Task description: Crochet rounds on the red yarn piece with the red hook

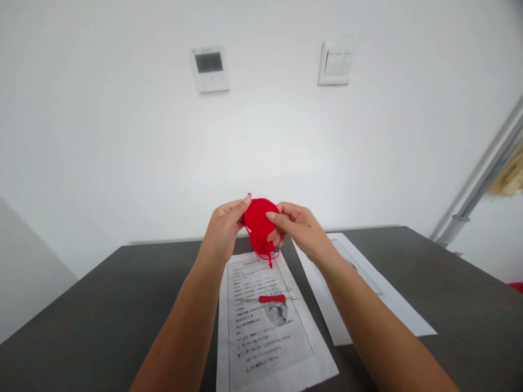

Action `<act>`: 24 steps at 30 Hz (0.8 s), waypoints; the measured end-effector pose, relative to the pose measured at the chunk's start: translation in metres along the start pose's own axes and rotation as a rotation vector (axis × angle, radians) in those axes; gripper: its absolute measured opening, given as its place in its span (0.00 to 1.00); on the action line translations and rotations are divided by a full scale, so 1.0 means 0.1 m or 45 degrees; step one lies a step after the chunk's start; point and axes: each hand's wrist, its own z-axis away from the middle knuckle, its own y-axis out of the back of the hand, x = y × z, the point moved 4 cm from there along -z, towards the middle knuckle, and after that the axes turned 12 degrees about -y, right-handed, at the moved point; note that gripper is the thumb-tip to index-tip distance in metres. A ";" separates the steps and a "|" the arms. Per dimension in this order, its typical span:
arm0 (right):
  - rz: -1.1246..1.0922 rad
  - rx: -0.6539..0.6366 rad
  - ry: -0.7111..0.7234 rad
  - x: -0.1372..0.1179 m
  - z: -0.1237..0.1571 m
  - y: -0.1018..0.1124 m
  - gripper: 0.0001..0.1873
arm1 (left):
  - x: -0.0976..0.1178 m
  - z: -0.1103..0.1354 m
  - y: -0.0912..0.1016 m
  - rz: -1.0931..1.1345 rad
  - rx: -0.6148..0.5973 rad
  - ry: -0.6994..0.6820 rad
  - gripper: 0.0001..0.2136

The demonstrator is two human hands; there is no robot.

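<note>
A small red drawstring pouch (pixel 258 218) is held up above the far part of the table, its rounded end on top and its thin cords dangling below. On its left edge, my left hand (pixel 225 226) pinches the cloth between thumb and fingers. From the other side my right hand (pixel 296 224) grips it, thumb on the near face and fingers partly hidden behind. Below the pouch a printed sheet (pixel 253 348) lies on the table. Across that sheet rests a slim tool with a red handle (pixel 272 298) and a thin metal shaft at each end.
Another printed sheet (pixel 339 332) lies to the right, partly under my right forearm. The dark table (pixel 163 283) meets a white wall carrying a thermostat panel (pixel 211 69) and a light switch (pixel 335 63). A grey pole (pixel 474 196) leans at the far right.
</note>
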 end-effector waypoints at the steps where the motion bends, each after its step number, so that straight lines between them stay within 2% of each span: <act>1: -0.007 0.015 -0.011 0.00 0.00 0.02 0.17 | 0.01 -0.01 0.02 0.014 0.052 -0.018 0.15; 6: -0.081 0.063 0.017 -0.03 0.00 0.08 0.17 | 0.08 -0.02 0.14 -0.071 0.312 -0.270 0.11; 9: -0.088 0.095 0.024 -0.05 0.01 0.09 0.17 | 0.16 0.02 0.16 -0.373 0.395 -0.504 0.08; 11: -0.090 0.094 0.020 -0.05 0.02 0.07 0.16 | 0.20 0.06 0.12 -0.586 0.355 -0.563 0.11; 13: -0.111 0.064 0.015 -0.06 0.02 0.04 0.16 | 0.15 0.06 0.04 -0.589 0.197 -0.426 0.13; 15: -0.147 0.020 0.007 -0.06 0.02 0.00 0.16 | 0.07 0.06 -0.03 -0.423 0.027 -0.201 0.14; 16: -0.169 0.002 0.005 -0.06 0.02 -0.01 0.16 | 0.05 0.06 -0.06 -0.345 -0.009 -0.131 0.13; 20: -0.250 -0.026 0.045 -0.07 0.04 -0.06 0.20 | 0.04 0.05 -0.04 -0.142 0.067 -0.147 0.09; 24: -0.245 -0.069 0.062 -0.07 0.07 -0.09 0.21 | 0.03 0.05 -0.01 -0.060 0.098 -0.134 0.09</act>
